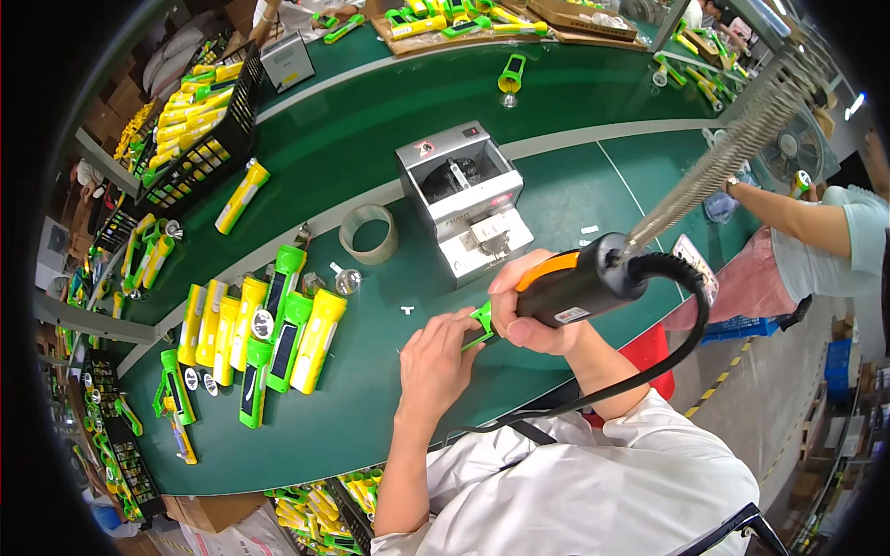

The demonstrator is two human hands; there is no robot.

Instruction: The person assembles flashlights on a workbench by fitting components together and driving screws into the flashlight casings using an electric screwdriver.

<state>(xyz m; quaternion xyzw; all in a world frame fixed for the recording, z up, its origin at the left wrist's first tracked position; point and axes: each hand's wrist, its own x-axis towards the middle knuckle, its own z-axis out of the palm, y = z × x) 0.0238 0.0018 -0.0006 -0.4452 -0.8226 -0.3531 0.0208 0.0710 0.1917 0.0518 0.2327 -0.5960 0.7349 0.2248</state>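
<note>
My right hand [533, 320] is wrapped around a black electric screwdriver [584, 287] with an orange strip, which hangs from a coiled spring and trails a black cable. Its tip is hidden behind my hand. Below it, my left hand [436, 357] grips a small green flashlight part [481, 317] against the bench, fingers bent over it. How much of the part lies under the fingers cannot be seen. Just beyond both hands stands a grey metal screw feeder [477, 246]. A loose flashlight reflector [347, 281] lies left of it.
Several yellow and green flashlights [315, 343] lie in a row at left. A tape roll [369, 233] sits beside the feeder. Across the bench runs a green conveyor belt [357, 134] carrying more flashlights. A black crate [209, 153] stands at far left. Another person's arm [802, 218] is at right.
</note>
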